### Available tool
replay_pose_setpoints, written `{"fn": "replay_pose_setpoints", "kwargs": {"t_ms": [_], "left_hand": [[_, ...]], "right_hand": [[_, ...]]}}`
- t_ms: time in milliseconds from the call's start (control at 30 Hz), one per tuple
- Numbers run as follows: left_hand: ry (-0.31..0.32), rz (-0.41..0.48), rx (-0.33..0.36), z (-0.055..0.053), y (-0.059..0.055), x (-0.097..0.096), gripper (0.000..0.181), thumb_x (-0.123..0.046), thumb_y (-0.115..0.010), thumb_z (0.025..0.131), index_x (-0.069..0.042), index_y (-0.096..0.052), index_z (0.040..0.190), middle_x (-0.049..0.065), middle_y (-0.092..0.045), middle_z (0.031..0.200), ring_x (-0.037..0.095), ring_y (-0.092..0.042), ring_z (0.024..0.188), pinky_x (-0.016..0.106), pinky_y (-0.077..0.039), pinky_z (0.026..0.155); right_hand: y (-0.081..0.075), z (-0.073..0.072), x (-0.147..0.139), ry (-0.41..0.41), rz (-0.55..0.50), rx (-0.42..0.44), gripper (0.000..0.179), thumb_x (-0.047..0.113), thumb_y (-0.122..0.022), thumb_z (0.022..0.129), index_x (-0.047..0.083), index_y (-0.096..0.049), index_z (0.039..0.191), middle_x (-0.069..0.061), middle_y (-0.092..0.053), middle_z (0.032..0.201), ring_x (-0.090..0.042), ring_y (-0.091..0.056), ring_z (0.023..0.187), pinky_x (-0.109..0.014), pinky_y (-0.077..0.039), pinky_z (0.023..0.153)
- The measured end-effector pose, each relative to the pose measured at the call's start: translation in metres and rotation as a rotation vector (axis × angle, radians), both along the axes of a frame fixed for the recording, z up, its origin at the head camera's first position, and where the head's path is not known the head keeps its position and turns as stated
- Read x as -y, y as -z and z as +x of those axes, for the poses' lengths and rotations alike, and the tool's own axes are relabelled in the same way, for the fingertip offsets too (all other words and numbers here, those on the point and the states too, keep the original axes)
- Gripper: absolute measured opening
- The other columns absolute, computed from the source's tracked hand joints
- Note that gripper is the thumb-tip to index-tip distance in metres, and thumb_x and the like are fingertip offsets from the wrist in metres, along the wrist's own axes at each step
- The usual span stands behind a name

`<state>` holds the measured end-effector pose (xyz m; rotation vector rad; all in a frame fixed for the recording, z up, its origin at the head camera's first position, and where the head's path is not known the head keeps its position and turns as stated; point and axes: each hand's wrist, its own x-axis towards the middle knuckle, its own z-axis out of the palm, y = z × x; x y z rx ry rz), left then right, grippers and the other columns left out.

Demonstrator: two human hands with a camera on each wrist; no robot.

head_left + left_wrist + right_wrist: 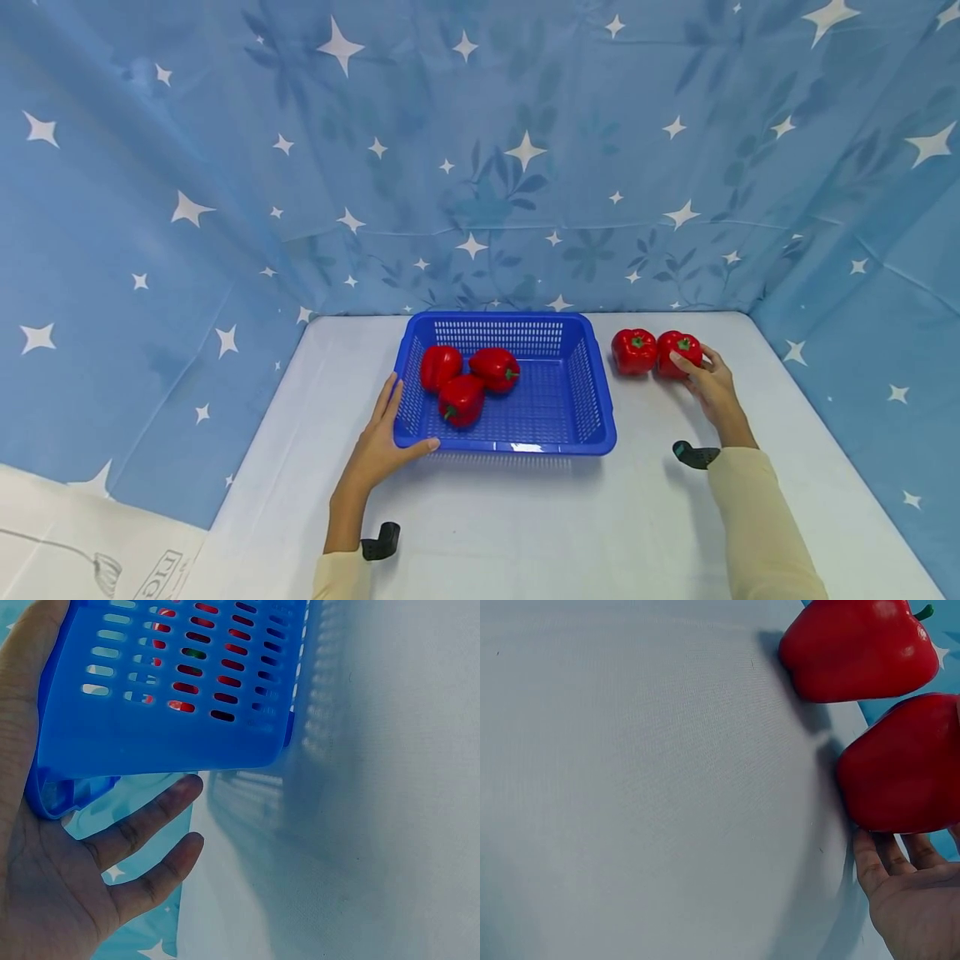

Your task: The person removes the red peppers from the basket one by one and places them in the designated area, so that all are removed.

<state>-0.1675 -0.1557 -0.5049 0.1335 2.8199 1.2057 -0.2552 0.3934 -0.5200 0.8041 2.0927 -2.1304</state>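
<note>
My left hand (377,452) rests at the near left corner of a blue plastic basket (609,417), its thumb along the front rim and its fingers spread by the left side. In the left wrist view, two straight fingers (161,810) stand apart from the perforated wall. My right hand (716,390) holds a red bell pepper (678,353) by its right side, the thumb over the front and the other fingers round the far edge. That pepper sits upright beside another red bell pepper (633,352); the right wrist view shows a narrow gap between them.
Inside the basket, three red bell peppers (462,400) lie together toward the left. A white-covered table (525,533) carries everything. Blue star-patterned curtains (480,167) stand along its back and both sides. Each wrist wears a black device (381,542).
</note>
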Motion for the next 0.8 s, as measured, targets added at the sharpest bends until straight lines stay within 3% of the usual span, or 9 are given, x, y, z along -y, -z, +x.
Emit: {"fn": "replay_pose_setpoints", "kwargs": {"t_ms": [433,800], "left_hand": [[0.004,0.0,-0.015,0.0002,-0.0008,0.0003,0.118,-0.067,-0.075,0.069,-0.032,-0.005,0.158,-0.007,0.003,0.166,0.043,-0.022,0.148,0.067,-0.037,0.103],[0.004,0.001,-0.018,0.0005,-0.002,-0.0008,0.118,-0.066,-0.075,0.069,-0.031,-0.006,0.158,-0.004,0.001,0.167,0.044,-0.022,0.148,0.068,-0.037,0.103]], "right_hand": [[0.0025,-0.0011,0.0002,-0.028,0.028,-0.008,0.1,0.048,-0.07,0.085,0.031,-0.003,0.158,-0.011,0.002,0.166,-0.034,-0.01,0.152,-0.043,-0.023,0.119],[0.0018,0.0031,-0.0012,-0.005,0.021,-0.039,0.098,0.05,-0.068,0.086,0.032,-0.004,0.158,-0.013,0.002,0.166,-0.035,-0.011,0.152,-0.046,-0.023,0.119]]}}
